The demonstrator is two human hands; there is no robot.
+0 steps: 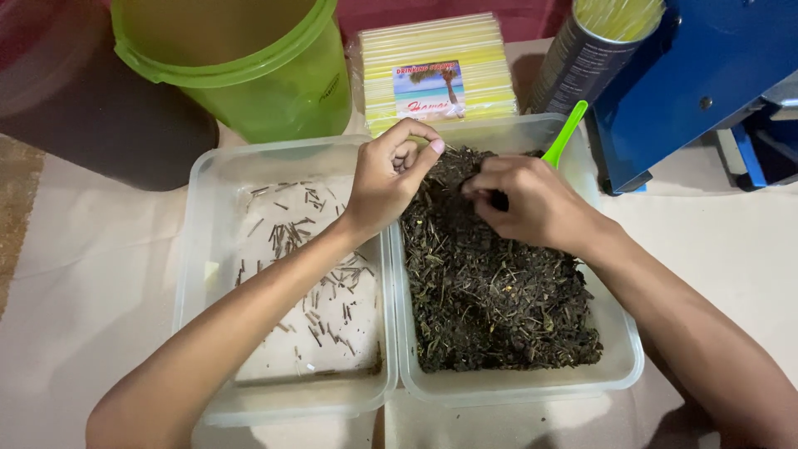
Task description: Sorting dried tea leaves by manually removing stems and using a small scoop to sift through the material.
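dark dried leaves lie under both hands: left hand grip pinched narrow, right hand grip pinching some.

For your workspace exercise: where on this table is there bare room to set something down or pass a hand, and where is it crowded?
Bare cloth lies left of the left tub and right of the right tub, below the blue machine. The back edge is crowded: green bucket, pack of straws and can stand close. Left hand and right hand fill the space above the dried leaves.

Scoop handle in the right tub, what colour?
Bright green; the scoop handle sticks out of the right tub behind the right hand. Head view shows it best.
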